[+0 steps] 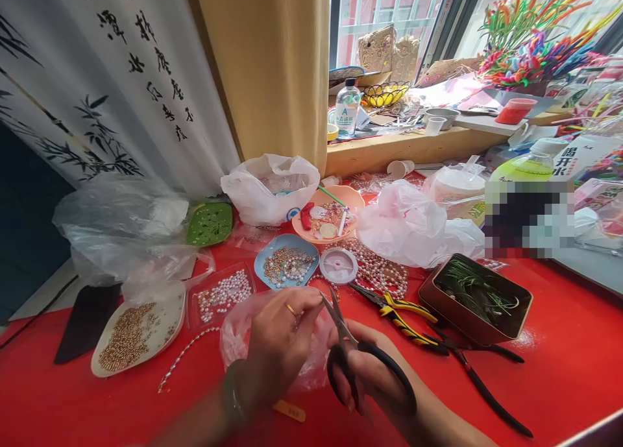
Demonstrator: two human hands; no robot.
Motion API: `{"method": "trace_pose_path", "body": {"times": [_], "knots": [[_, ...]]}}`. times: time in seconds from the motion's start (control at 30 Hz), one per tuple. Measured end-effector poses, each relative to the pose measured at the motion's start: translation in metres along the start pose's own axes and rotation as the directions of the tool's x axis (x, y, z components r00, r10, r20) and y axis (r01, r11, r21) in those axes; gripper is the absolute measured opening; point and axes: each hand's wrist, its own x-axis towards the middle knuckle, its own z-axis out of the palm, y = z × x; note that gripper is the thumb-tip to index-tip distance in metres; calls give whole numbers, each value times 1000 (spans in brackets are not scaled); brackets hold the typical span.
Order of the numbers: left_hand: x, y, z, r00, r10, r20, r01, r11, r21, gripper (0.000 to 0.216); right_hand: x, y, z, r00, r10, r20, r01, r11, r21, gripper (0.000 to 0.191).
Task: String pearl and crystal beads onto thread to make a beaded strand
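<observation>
My right hand grips black-handled scissors, its fingers through the loops. The blades are parted and point up toward the fingertips of my left hand. That hand is closed in a pinch beside the blade tips; whatever sits between its fingers is too small to make out. Behind and below it lies a crumpled clear plastic bag. Just beyond the scissor tips are a round clear spool and a blue dish of gold and white beads. A strand of beads lies left of my left hand.
Yellow-black pliers and dark-handled pliers lie to the right, near a tin with green strands. At left stand a cream tray of gold beads and a clear tray of white beads. White plastic bags sit behind.
</observation>
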Motion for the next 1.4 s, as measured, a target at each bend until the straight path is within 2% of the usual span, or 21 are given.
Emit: {"method": "trace_pose_path", "body": {"times": [0.1, 0.2, 0.37, 0.4, 0.47, 0.53, 0.6, 0.63, 0.7, 0.77, 0.87, 0.93, 0.97, 1.03, 1.13, 1.2, 1.3, 1.4], "knots": [[-1, -3, 0, 997, 76, 17, -77, 993, 91, 17, 1, 2, 1, 994, 27, -103, -35, 996, -82, 33], [-2, -2, 1, 996, 84, 27, -87, 989, 121, 18, 0, 3, 1, 991, 24, -135, -43, 989, -141, 30], [-3, 5, 2, 993, 70, 99, -72, 997, 15, 13, 2, -5, -4, 974, -7, -225, -56, 960, -273, 33], [-2, 6, 1, 994, 19, 111, -19, 1000, -2, 12, 3, -8, -7, 969, -23, -246, -53, 953, -300, 34], [2, 6, -4, 972, -211, 99, 214, 977, -19, 6, 4, -14, -12, 962, -39, -269, -59, 936, -348, 34], [8, 4, -9, 890, -442, 109, 452, 886, -99, 4, 4, -18, -20, 953, -74, -293, -64, 899, -434, 33], [14, 2, -13, 806, -571, 159, 592, 774, -225, 10, 3, -19, -30, 930, -160, -331, -77, 796, -601, 33], [16, 0, -13, 772, -607, 187, 634, 719, -283, 12, 2, -18, -35, 914, -210, -346, -101, 709, -698, 35], [21, -1, -13, 712, -656, 250, 697, 618, -364, 12, -1, -14, -45, 903, -260, -342, -179, 496, -850, 31], [24, -1, -12, 662, -685, 305, 740, 530, -415, 11, -5, -8, -53, 920, -238, -312, -242, 281, -929, 18], [26, 1, -10, 620, -701, 353, 765, 440, -471, 13, -10, 2, -61, 944, -215, -251, -255, 6, -967, 3], [27, 3, -10, 608, -705, 364, 771, 415, -484, 13, -11, 4, -60, 949, -251, -192, -225, -109, -968, 4], [26, 4, -11, 604, -706, 371, 775, 411, -480, 12, -11, 3, -58, 944, -289, -156, -201, -134, -970, 7], [25, 5, -12, 602, -703, 379, 781, 418, -464, 11, -8, -4, -49, 907, -417, -64, -116, -100, -988, 14], [21, 5, -12, 628, -690, 359, 769, 481, -421, 11, 0, -21, -30, 770, -629, 108, 183, 57, -981, 18], [19, 6, -11, 656, -677, 333, 749, 532, -395, 10, 6, -30, -18, 714, -686, 139, 315, 138, -939, 19], [18, 6, -10, 692, -660, 292, 716, 573, -400, 9, 14, -36, -7, 673, -728, 131, 398, 207, -894, 17], [18, 8, -9, 707, -659, 255, 696, 586, -414, 10, 19, -33, -3, 615, -781, 109, 406, 195, -893, 12]]}}
